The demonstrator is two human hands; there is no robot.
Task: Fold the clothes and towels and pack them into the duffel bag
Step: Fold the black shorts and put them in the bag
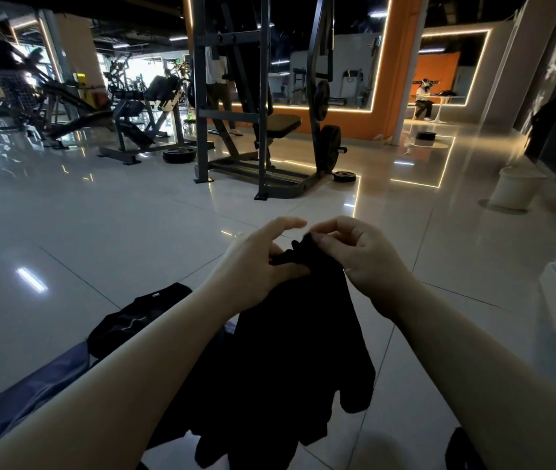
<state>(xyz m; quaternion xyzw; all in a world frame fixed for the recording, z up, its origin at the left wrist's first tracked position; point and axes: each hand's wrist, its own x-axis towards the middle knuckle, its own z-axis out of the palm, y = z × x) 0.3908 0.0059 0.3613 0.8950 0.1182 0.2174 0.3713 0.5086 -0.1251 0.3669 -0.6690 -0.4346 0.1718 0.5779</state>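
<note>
Between both hands hangs a black garment [280, 351], left hand [256, 266] and right hand [358, 256] pinching its top.

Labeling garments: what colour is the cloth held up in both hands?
Black garment, plain as far as the head view shows.

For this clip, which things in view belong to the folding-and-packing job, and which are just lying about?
Job:
- black garment, held up by left hand and right hand
- black top on the floor
- grey-blue cloth beside it

Lying about:
- weight rack
- weight plates
- white bin
</note>
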